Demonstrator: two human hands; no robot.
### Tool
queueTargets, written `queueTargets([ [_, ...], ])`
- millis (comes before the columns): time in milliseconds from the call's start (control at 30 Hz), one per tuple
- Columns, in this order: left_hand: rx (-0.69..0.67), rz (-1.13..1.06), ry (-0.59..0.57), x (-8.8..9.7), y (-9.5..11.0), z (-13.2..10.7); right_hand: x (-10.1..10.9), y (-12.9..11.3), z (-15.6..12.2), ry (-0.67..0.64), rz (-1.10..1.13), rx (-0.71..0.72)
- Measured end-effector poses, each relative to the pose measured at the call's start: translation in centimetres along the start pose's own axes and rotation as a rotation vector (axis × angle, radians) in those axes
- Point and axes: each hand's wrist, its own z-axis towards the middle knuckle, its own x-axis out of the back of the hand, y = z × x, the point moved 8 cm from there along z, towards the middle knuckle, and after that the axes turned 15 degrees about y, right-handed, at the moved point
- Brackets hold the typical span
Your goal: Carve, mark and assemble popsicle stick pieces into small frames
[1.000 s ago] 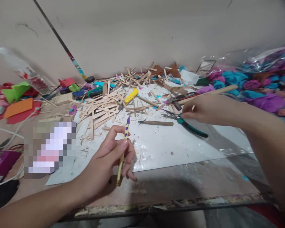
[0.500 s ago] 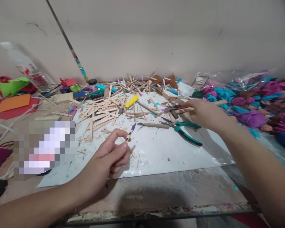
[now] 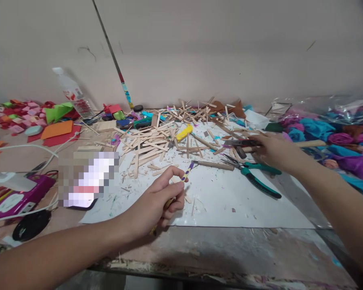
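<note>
My left hand [image 3: 166,193] is closed on a thin yellow stick [image 3: 186,174] with purple dots and a purple tip. Its tip points up and away, and the other end shows below my palm. Over on the right, my right hand [image 3: 275,151] has its fingers at the red handle of a dark, flat-bladed tool [image 3: 237,143], probably scissors. The fingertips are partly hidden. Between the hands lie a wooden-handled craft knife [image 3: 214,164] and green-handled pliers [image 3: 261,183], spread apart on the white sheet [image 3: 214,205].
Loose wooden sticks [image 3: 151,143] and a yellow piece [image 3: 184,132] lie behind. To the left are a blurred phone [image 3: 90,181], a purple power strip [image 3: 24,195] with cables and a tilted bottle [image 3: 74,94]. Coloured crepe paper [image 3: 317,129] is heaped at right.
The view has swung left, so everything sits further right, and the power strip shows more fully. My left hand still holds the dotted stick, and my right hand stays at the dark tool.
</note>
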Motion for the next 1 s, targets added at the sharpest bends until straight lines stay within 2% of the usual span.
queueTargets([
  [167, -0.005, -0.001, -0.005, 0.0, 0.1, 0.1, -0.8, 0.6, -0.1, -0.005, -0.002, -0.063],
  [333, 0.018, -0.022, -0.024, -0.2, -0.2, 0.3, -1.8, 1.0, 0.5, -0.016, 0.071, -0.065],
  [467, 0.005, -0.034, -0.011, -0.2, 0.0, 0.5, -1.7, 1.0, 0.5, 0.003, 0.109, -0.052],
  [833, -0.008, -0.014, 0.056, 0.1, 0.1, 0.4, 1.2, -0.5, -0.3, 0.127, 0.125, -0.024],
  [1000, -0.083, -0.073, 0.033, -0.2, 0.7, 0.4, 4.5, -2.5, -0.8, 0.196, 0.175, -0.149],
])
